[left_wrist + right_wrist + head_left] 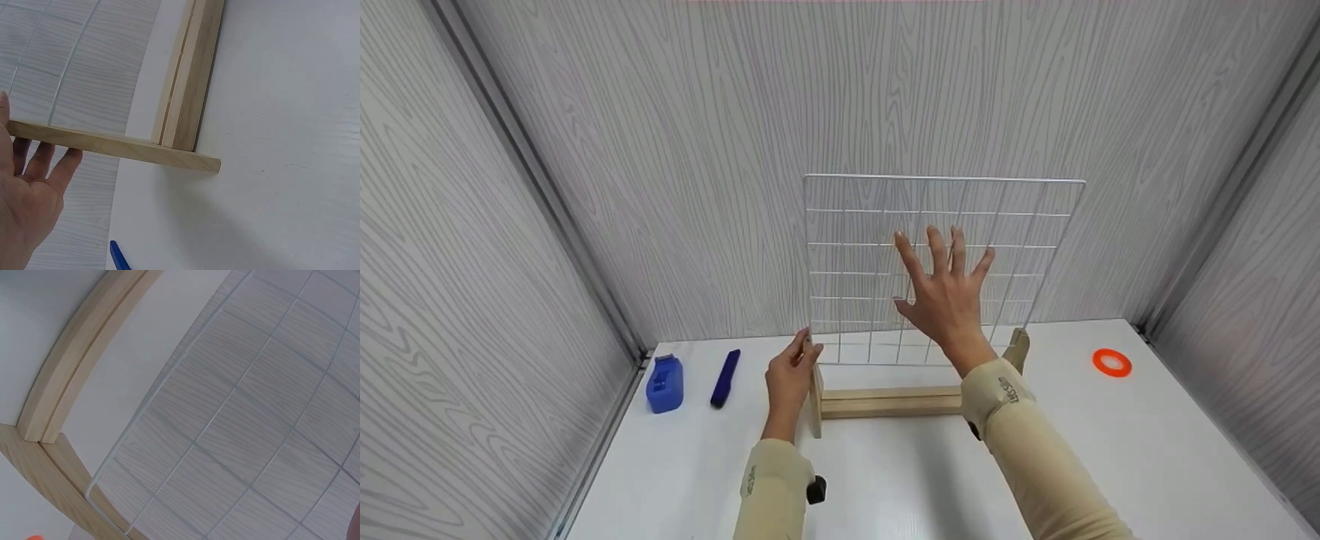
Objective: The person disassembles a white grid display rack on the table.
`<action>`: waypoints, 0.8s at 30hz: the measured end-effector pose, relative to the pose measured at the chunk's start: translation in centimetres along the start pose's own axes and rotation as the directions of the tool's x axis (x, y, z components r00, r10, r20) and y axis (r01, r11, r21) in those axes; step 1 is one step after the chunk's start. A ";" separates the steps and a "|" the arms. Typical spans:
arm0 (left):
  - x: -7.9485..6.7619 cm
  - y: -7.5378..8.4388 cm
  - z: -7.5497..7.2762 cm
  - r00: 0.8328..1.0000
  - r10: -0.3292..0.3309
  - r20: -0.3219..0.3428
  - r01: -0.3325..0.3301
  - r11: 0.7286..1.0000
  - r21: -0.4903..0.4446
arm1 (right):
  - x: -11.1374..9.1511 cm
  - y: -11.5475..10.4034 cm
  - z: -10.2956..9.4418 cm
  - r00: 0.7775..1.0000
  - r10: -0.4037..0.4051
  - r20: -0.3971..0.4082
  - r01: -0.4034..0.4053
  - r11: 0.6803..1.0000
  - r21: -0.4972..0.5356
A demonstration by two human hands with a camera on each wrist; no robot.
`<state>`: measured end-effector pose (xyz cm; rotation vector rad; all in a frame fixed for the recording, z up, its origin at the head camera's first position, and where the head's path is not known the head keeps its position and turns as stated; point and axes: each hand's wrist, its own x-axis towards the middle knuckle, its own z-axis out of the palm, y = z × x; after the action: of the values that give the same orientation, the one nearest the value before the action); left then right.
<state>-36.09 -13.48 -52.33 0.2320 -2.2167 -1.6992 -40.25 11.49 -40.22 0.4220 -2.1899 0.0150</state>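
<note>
left hand (789, 375) grips the wooden stand (885, 401) at its left foot, right hand (945, 296) spread flat, fingers straight, against the upright wire grid (937, 225).

Small print on both sleeve cuffs (1009, 390) — too blurred to read.

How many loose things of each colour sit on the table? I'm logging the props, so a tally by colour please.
Blue: 2, the tape dispenser and the pen
Orange: 1, the tape ring
White: 1, the wire grid
Wood: 1, the wooden stand
Total: 5
</note>
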 end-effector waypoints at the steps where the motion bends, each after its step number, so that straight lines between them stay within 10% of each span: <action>1: 0.0 -0.1 0.0 1.000 0.002 -0.001 -0.002 1.000 -0.001 | 0.0 0.0 0.0 1.000 -0.002 -0.004 0.002 1.000 -0.001; 24: -0.3 -0.5 0.1 1.000 -0.004 0.010 0.004 1.000 0.030 | 1.8 -0.2 -1.1 0.999 -0.051 -0.017 0.051 0.998 -0.043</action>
<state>-35.92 -13.49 -52.90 0.2356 -2.2515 -1.6739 -40.30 11.00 -38.19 0.4516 -2.1569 -0.0559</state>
